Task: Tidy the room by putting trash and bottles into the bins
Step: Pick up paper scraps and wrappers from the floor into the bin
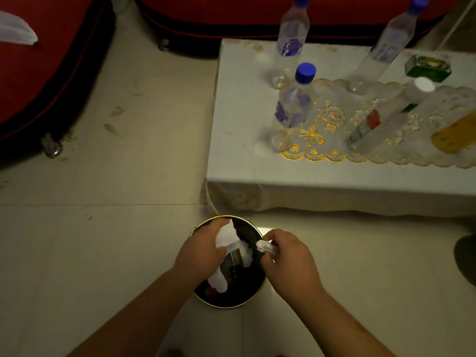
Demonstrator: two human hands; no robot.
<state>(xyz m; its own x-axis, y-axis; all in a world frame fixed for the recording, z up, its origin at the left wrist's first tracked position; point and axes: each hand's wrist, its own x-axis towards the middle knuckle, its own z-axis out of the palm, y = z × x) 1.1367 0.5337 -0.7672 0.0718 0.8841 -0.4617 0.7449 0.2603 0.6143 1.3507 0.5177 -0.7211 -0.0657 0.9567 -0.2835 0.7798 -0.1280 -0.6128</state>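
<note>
Dim room, pale tiled floor, and you're bent right over the bin, a round dark one with a gold rim, sitting on the floor just in front of the worktop. Your left hand is closed around white tissue, which pokes out past your fingers and hangs down into the bin's mouth. Your right hand is pinched shut on a smaller wad at the bin's right rim. Inside the bin there's something dark and boxy, too dim to name. Up on the worktop, three blue-capped bottles stand upright, one near the front, two further back, and a white-capped bottle stands to their right on the gold-trimmed lace runner. A green box sits near the far right, and a yellow thing is cut off by the right edge. Red sofas line the left and back, with a white scrap lying on the left one.
</note>
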